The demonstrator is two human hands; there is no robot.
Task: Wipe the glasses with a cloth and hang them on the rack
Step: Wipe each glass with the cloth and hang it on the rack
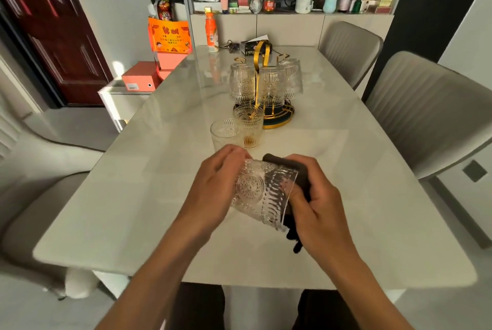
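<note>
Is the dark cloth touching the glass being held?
Touching. The head view shows the right hand pressing the dark cloth against the open end of the held glass.

The dark cloth [298, 170] is mostly hidden behind the right hand [316, 204] and held glass [263, 194]. Far shelf labels are too small to read.

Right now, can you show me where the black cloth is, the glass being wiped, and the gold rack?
black cloth [303, 183], head view, on the fold by the glass's mouth.
held glass [262, 192], head view, on its patterned side.
gold rack [257, 63], head view, on its upright centre post.
</note>
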